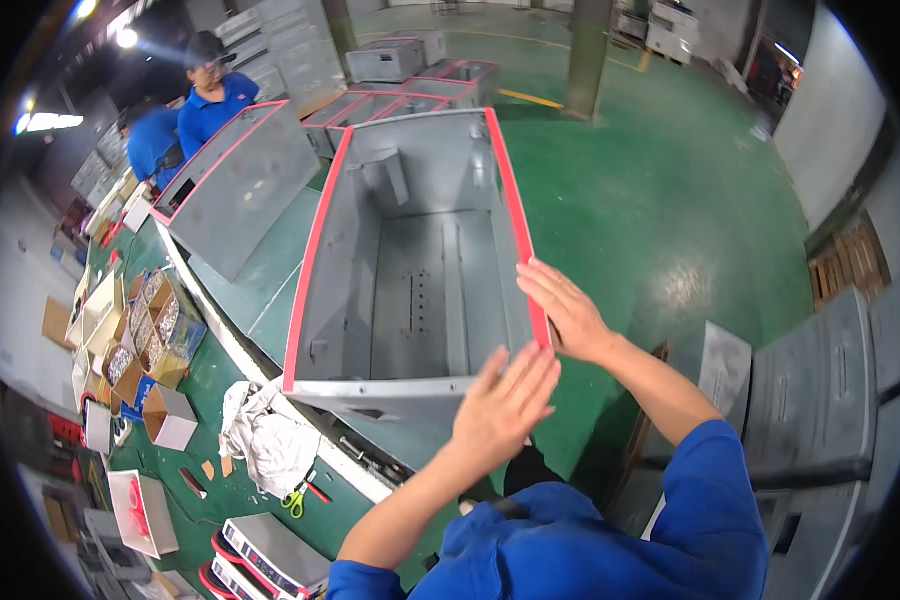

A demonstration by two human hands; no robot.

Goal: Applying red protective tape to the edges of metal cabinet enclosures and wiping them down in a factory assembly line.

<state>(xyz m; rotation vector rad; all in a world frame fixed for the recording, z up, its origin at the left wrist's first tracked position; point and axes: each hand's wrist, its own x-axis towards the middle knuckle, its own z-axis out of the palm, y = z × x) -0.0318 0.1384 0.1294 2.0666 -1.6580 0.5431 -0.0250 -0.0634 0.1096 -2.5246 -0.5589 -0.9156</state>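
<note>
A large grey metal cabinet lies on its back before me, its open side facing up. Red strips run along its two long rims, the right-hand strip and the left-hand strip. My right hand rests on the right rim near the front corner, its fingers stretched out over the red strip. Close by, my left hand has its fingers extended at the front right corner, slightly blurred; whether it touches the strip I cannot tell. Neither hand visibly grips anything.
Left of the cabinet stands another red-edged grey cabinet, with a person in blue behind it. A white cloth, green scissors and boxes of small parts lie at left. Grey cabinets are stacked at right.
</note>
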